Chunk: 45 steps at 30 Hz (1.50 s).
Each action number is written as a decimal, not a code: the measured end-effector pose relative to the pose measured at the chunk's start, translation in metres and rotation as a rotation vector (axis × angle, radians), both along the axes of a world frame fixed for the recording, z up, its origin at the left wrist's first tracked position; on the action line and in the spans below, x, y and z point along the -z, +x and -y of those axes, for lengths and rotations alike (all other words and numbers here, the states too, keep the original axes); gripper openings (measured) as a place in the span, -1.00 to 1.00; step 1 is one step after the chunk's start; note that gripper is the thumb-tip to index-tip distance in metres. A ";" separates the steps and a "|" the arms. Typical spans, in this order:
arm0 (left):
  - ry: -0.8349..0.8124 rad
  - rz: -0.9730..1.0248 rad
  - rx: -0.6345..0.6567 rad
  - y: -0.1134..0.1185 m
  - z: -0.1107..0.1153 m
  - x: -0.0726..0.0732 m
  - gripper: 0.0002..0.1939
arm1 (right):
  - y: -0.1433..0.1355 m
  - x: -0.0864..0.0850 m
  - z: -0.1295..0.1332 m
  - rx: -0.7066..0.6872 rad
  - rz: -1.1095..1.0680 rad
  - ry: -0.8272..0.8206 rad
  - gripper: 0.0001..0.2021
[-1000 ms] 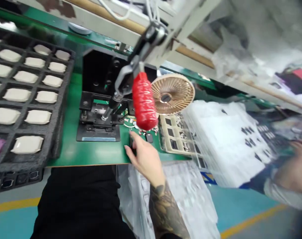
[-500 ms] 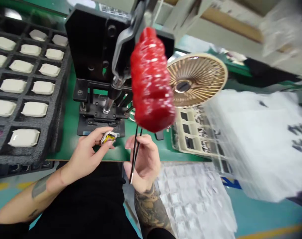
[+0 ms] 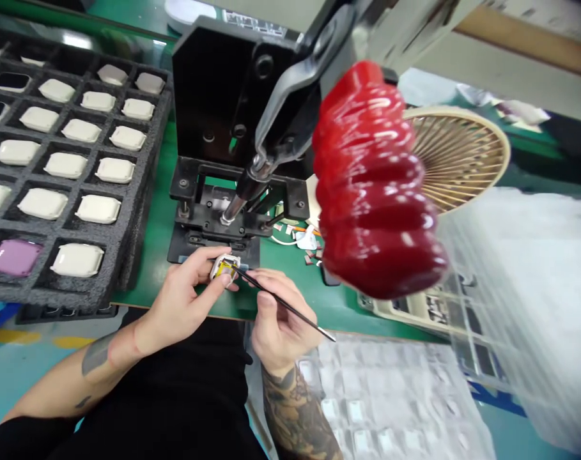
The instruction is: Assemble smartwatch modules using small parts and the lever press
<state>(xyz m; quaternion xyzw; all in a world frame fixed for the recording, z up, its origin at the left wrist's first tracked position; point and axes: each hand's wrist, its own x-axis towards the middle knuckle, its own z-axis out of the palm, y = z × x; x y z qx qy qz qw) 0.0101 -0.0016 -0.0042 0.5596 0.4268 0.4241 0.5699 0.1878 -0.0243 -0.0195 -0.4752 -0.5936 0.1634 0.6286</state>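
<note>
Between its thumb and fingers, my left hand [image 3: 187, 294] pinches a small white watch-like case [image 3: 219, 262], its yellow and metallic inside facing up. My right hand [image 3: 283, 319] grips black tweezers [image 3: 290, 306] slantwise, closed around their middle. The tweezer tip reaches the inside of the case; whether it touches a part there I cannot tell. Both hands are at the front edge of the green bench, just before the base of a black hand press [image 3: 223, 214]. The press's red ribbed handle [image 3: 374, 191] hangs large above and right of my right hand.
On the left stands a dark foam tray [image 3: 149, 169] with several white cases and one purple case [image 3: 16, 257]. A beige fan [image 3: 463, 156] stands behind the red handle. To the right are a parts box [image 3: 405, 310] and plastic sheeting [image 3: 544, 275]; a clear blister sheet [image 3: 390, 383] lies below.
My right hand has turned the tweezers from upright to slanting, bringing their tip to the case. My left hand still holds the case. The whole view has shifted.
</note>
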 end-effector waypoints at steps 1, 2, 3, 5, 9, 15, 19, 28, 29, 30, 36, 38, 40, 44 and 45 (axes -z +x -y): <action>0.009 -0.006 0.001 0.000 0.000 0.000 -0.60 | -0.001 0.000 0.000 0.002 0.000 -0.006 -0.83; 0.018 -0.016 0.003 -0.001 0.000 -0.001 -0.61 | -0.001 0.000 0.000 -0.002 0.001 -0.019 -0.83; 0.028 -0.028 0.007 -0.001 0.000 -0.001 -0.62 | -0.002 0.000 0.000 -0.009 0.001 -0.030 -0.83; 0.048 -0.051 0.011 -0.003 0.000 -0.001 -0.63 | -0.002 0.000 0.000 -0.025 -0.030 -0.043 -0.83; 0.058 -0.005 0.053 -0.007 -0.001 0.001 -0.63 | 0.001 -0.001 -0.004 -0.091 -0.241 -0.131 -0.84; 0.005 0.119 0.005 -0.005 0.000 0.007 -0.61 | 0.009 0.001 -0.006 -0.413 -0.427 -0.137 -0.84; -0.069 0.250 -0.070 0.000 0.001 0.007 -0.59 | 0.003 0.002 -0.004 -0.126 -0.419 0.003 -0.84; -0.150 0.340 -0.070 -0.005 -0.008 -0.007 -0.55 | 0.001 0.000 0.003 -0.262 -0.486 -0.121 -0.88; -0.170 0.328 -0.092 -0.006 -0.008 -0.008 -0.55 | 0.006 -0.004 0.008 -0.324 -0.516 -0.107 -0.88; -0.181 0.295 -0.116 -0.006 -0.007 -0.007 -0.56 | 0.013 -0.009 0.013 -0.384 -0.537 -0.099 -0.88; -0.155 0.083 -0.111 -0.010 0.000 -0.002 -0.44 | 0.143 -0.069 0.017 -0.260 -0.354 -0.022 -0.62; -0.161 0.045 -0.076 -0.012 0.001 -0.002 -0.43 | 0.199 -0.087 0.005 0.126 -0.233 0.047 -0.59; -0.156 0.012 -0.057 -0.013 0.001 -0.003 -0.51 | 0.238 -0.094 -0.010 0.592 -0.078 0.154 -0.66; -0.107 -0.022 -0.038 -0.016 -0.001 0.003 -0.60 | 0.231 -0.079 -0.013 0.842 0.138 0.174 -0.65; -0.096 -0.031 -0.032 -0.017 -0.002 0.005 -0.60 | 0.215 -0.070 -0.007 0.803 0.213 0.166 -0.70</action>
